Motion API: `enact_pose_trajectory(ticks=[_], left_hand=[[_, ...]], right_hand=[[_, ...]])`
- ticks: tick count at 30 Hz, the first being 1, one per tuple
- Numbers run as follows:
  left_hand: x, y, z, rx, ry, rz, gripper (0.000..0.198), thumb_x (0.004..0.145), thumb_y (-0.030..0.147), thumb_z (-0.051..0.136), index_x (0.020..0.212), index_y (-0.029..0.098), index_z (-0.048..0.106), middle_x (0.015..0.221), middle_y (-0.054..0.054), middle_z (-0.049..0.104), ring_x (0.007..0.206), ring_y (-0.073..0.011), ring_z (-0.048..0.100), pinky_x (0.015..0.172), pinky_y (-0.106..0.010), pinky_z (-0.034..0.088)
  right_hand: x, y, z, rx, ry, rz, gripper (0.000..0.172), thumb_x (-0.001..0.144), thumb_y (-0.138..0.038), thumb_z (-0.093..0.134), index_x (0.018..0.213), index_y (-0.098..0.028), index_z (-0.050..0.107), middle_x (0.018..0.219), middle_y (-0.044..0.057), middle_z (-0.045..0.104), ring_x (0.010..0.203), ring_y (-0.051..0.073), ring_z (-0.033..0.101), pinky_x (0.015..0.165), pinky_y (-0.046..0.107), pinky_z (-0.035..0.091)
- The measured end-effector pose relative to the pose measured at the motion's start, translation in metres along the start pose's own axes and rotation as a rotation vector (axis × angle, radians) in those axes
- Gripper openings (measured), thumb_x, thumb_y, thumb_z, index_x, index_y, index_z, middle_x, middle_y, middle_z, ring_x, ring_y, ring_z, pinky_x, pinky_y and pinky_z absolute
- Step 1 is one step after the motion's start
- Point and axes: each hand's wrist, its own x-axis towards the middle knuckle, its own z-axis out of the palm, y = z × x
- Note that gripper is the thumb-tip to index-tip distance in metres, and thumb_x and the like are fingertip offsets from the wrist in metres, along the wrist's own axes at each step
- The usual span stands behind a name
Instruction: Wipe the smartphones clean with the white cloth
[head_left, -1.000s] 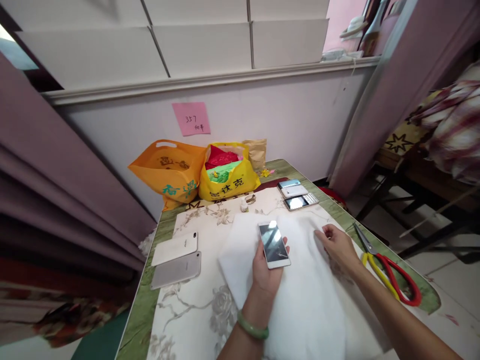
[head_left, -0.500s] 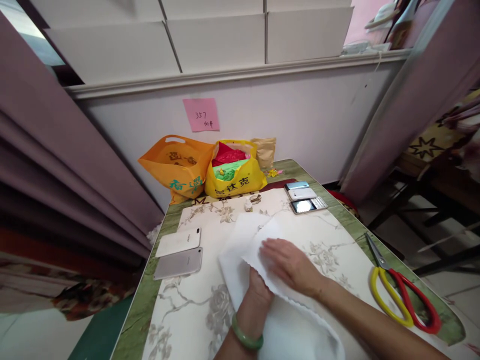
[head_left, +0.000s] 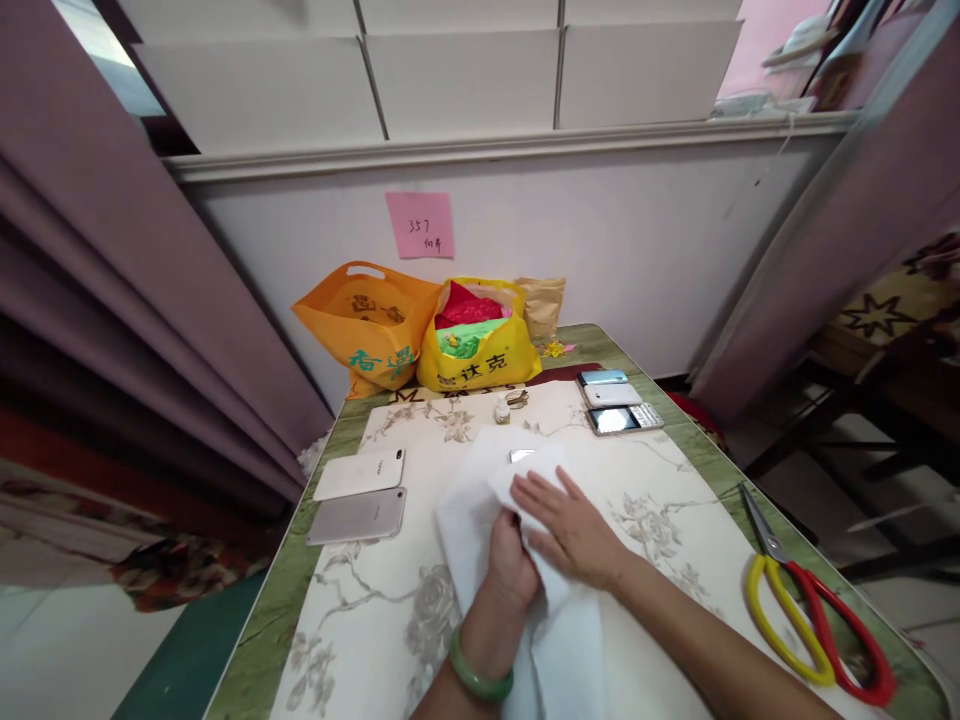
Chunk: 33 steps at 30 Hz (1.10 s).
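Note:
My left hand (head_left: 514, 566), with a green bangle on its wrist, is closed around a flat thing partly hidden by a white cloth (head_left: 480, 480). The shiny, pale end of this thing, which looks like a phone (head_left: 523, 455), shows beyond the cloth; a dark edge shows by my thumb. On top, my right hand (head_left: 574, 535) lies with its fingers stretched out and apart, pressing the cloth against it. The rest of the cloth hangs down below both hands.
Two phones (head_left: 358, 474) lie at the left, and several more (head_left: 624, 419) at the back right. Scissors (head_left: 780, 570) lie along the right edge. An orange bag (head_left: 375, 330), a yellow bag (head_left: 487, 360) and a small bottle (head_left: 502, 409) stand at the back.
My right hand has spread its fingers over the cloth. More of the phone's shiny end shows, and the cloth's loose side has dropped in towards my left hand.

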Motion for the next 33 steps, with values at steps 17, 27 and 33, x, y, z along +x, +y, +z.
enact_pose_trajectory(ticks=[17,27,33], left_hand=[[0.019,0.001,-0.018,0.067,0.016,0.028,0.024,0.082,0.027,0.061,0.102,0.018,0.072,0.092,-0.005,0.075,0.101,-0.0220,0.068,0.092,-0.032,0.051],[0.007,0.008,-0.005,0.120,0.037,0.003,0.025,0.085,0.028,0.057,0.102,0.016,0.072,0.099,-0.007,0.074,0.109,-0.0210,0.065,0.097,-0.030,0.047],[0.003,0.009,-0.003,0.129,-0.091,-0.009,0.030,0.085,0.029,0.059,0.108,0.014,0.070,0.102,-0.008,0.073,0.105,-0.0212,0.066,0.094,-0.030,0.049]], right_hand=[[0.003,0.001,0.010,-0.002,0.224,0.138,0.058,0.100,-0.027,0.034,0.154,-0.022,0.015,0.154,0.009,0.031,0.144,0.026,0.023,0.115,0.060,0.019],[0.002,0.004,0.008,0.029,0.235,0.065,0.061,0.098,-0.029,0.037,0.154,-0.020,0.014,0.156,0.009,0.028,0.145,0.027,0.020,0.116,0.060,0.015],[0.001,0.004,0.005,0.008,0.327,0.127,0.059,0.098,-0.025,0.035,0.153,-0.020,0.015,0.155,0.009,0.029,0.145,0.026,0.021,0.116,0.060,0.014]])
